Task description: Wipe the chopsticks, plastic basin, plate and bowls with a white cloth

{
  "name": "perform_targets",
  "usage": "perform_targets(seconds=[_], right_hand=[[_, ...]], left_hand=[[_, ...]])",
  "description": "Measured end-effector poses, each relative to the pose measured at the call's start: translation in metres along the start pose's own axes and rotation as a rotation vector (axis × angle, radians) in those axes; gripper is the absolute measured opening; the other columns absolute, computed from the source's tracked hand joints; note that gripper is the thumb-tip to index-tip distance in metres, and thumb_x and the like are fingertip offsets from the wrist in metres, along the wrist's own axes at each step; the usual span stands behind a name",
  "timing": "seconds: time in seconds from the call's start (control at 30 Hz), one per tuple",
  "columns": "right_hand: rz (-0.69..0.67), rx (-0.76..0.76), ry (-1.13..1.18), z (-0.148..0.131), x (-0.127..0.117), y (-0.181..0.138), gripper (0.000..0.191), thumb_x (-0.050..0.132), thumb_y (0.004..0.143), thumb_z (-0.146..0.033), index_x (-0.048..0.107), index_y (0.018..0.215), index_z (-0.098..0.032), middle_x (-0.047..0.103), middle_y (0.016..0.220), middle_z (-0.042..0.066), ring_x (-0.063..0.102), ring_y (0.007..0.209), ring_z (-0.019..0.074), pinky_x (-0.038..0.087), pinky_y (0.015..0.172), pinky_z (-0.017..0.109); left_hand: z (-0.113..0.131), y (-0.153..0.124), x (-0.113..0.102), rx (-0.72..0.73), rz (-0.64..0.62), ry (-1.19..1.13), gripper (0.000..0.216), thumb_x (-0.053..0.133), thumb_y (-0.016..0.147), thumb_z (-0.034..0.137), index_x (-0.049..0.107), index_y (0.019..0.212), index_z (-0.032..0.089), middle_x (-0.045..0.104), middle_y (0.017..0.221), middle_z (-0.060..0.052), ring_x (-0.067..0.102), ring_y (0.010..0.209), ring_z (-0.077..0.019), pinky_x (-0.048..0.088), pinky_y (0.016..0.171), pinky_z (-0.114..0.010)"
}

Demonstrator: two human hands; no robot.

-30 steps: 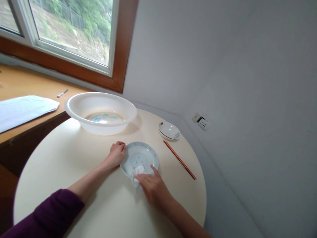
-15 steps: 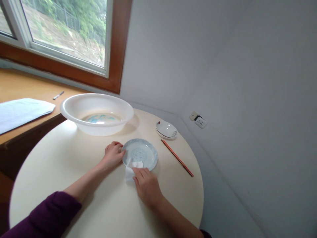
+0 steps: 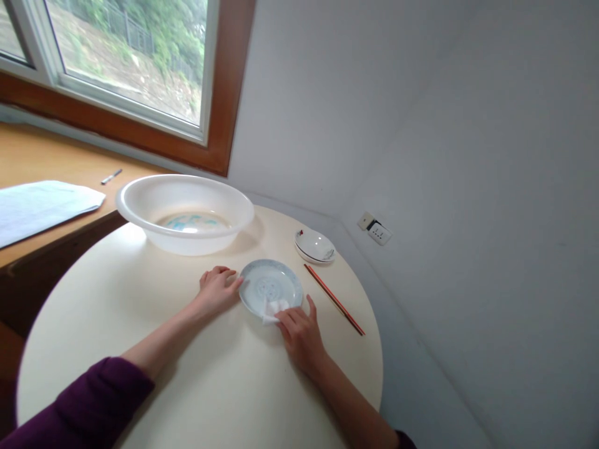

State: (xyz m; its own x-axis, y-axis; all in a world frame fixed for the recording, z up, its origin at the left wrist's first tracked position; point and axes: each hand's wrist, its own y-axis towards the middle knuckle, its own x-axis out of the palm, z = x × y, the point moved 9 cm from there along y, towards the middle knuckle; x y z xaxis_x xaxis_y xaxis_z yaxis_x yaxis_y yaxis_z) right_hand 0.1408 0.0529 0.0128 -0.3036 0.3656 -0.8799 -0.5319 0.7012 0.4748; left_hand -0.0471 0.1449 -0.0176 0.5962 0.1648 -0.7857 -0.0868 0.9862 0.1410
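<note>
Right hand: our right hand point(image 3: 299, 333) is lower centre of the frame, its fingers curled down and pressing a tissue.
Tissue: the white tissue point(image 3: 272, 308) lies bunched on the plate's near right rim.
Plate: the blue-patterned plate point(image 3: 271, 284) lies flat on the round bench point(image 3: 210, 386), mid-frame, between our two hands.
Left hand: our left hand point(image 3: 218, 290) is loose, not clenched, its fingertips braced against the plate's left rim.
Change: half a second ago the tissue hung over the near left rim. We have since swept it right along the near edge, while the left hand has stayed put.
Reading: we judge the wiping is mid-stroke on the near rim, and the plate's far half lies bare.
Beyond: chopsticks point(image 3: 334, 299) lie right of the plate, stacked dishes point(image 3: 314, 245) are farther back, and the basin point(image 3: 185, 212) is upper left.
</note>
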Motion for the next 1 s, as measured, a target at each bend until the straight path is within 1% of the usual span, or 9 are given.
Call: perform_targets(seconds=[0.1,0.2,0.3,0.47,0.6,0.7,0.77,0.87,1.0], right_hand=[[-0.019,-0.014,-0.049,-0.025,0.013,0.015,0.017,0.042,0.090,-0.021,0.059,0.089,-0.018,0.064,0.074,0.003,0.058,0.076,0.0174,0.021,0.104,0.050],[-0.061,-0.064,-0.026,-0.049,0.023,0.024,0.018,0.042,0.090,-0.020,0.058,0.099,-0.017,0.065,0.079,0.004,0.058,0.078,0.0179,0.024,0.104,0.048],[-0.066,-0.091,0.011,-0.058,0.021,0.018,0.020,0.041,0.090,-0.019,0.056,0.104,-0.016,0.066,0.084,0.005,0.059,0.080,0.0177,0.024,0.104,0.049],[-0.034,-0.138,0.113,-0.032,0.000,-0.007,0.018,0.042,0.090,-0.019,0.058,0.100,-0.019,0.068,0.085,0.003,0.060,0.079,0.0151,0.021,0.106,0.049],[-0.023,-0.117,0.129,0.004,-0.014,-0.019,0.016,0.045,0.090,-0.022,0.059,0.098,-0.020,0.068,0.091,0.004,0.061,0.087,0.0154,0.021,0.105,0.052],[-0.013,-0.087,0.140,0.014,-0.015,-0.019,0.015,0.047,0.090,-0.022,0.060,0.096,-0.019,0.067,0.091,0.006,0.061,0.088,0.0167,0.036,0.097,0.046],[-0.010,-0.077,0.184,0.008,-0.012,-0.017,0.016,0.047,0.089,-0.022,0.061,0.094,-0.018,0.067,0.089,0.007,0.059,0.086,0.0168,0.046,0.085,0.036],[-0.041,-0.051,0.227,-0.006,-0.005,-0.011,0.019,0.044,0.091,-0.023,0.062,0.094,-0.018,0.065,0.087,0.007,0.058,0.083,0.0168,0.049,0.075,0.030],[-0.050,-0.055,0.256,-0.012,-0.002,-0.009,0.022,0.042,0.092,-0.024,0.062,0.095,-0.018,0.065,0.088,0.007,0.058,0.083,0.0170,0.048,0.076,0.030]], left_hand=[[-0.001,0.000,0.002,0.003,0.011,0.005,0.047,0.040,0.078,0.047,0.068,0.101,0.018,0.060,0.118,-0.012,0.050,0.113,-0.0275,0.027,0.105,-0.041],[-0.001,-0.002,0.000,0.001,0.048,-0.013,0.040,0.043,0.075,0.044,0.071,0.094,0.021,0.061,0.116,-0.009,0.050,0.113,-0.0271,0.024,0.106,-0.041],[0.002,-0.004,-0.001,0.007,0.033,-0.036,0.035,0.045,0.074,0.039,0.071,0.088,0.022,0.061,0.115,-0.009,0.049,0.115,-0.0266,0.022,0.106,-0.042],[0.013,-0.008,0.003,0.048,-0.066,-0.085,0.035,0.039,0.078,0.030,0.068,0.096,0.022,0.058,0.120,-0.008,0.046,0.119,-0.0267,0.015,0.107,-0.050],[0.013,-0.009,0.008,0.069,-0.067,-0.107,0.037,0.037,0.080,0.028,0.061,0.107,0.020,0.057,0.120,-0.011,0.045,0.120,-0.0265,0.013,0.107,-0.053],[0.021,-0.013,0.005,0.169,-0.039,-0.149,0.044,0.040,0.080,0.030,0.049,0.122,0.020,0.053,0.126,-0.012,0.043,0.122,-0.0247,0.012,0.108,-0.052],[0.034,-0.021,0.006,0.289,-0.094,-0.156,0.046,0.045,0.078,0.032,0.047,0.122,0.022,0.046,0.134,-0.011,0.037,0.128,-0.0254,0.009,0.109,-0.053],[0.055,-0.041,0.012,0.489,-0.251,-0.137,0.043,0.051,0.076,0.039,0.053,0.117,0.024,0.035,0.143,-0.012,0.023,0.135,-0.0301,0.005,0.107,-0.058],[0.066,-0.058,0.019,0.607,-0.382,-0.138,0.051,0.065,0.066,0.050,0.055,0.107,0.024,0.041,0.139,-0.014,0.028,0.134,-0.0300,0.010,0.107,-0.056]])
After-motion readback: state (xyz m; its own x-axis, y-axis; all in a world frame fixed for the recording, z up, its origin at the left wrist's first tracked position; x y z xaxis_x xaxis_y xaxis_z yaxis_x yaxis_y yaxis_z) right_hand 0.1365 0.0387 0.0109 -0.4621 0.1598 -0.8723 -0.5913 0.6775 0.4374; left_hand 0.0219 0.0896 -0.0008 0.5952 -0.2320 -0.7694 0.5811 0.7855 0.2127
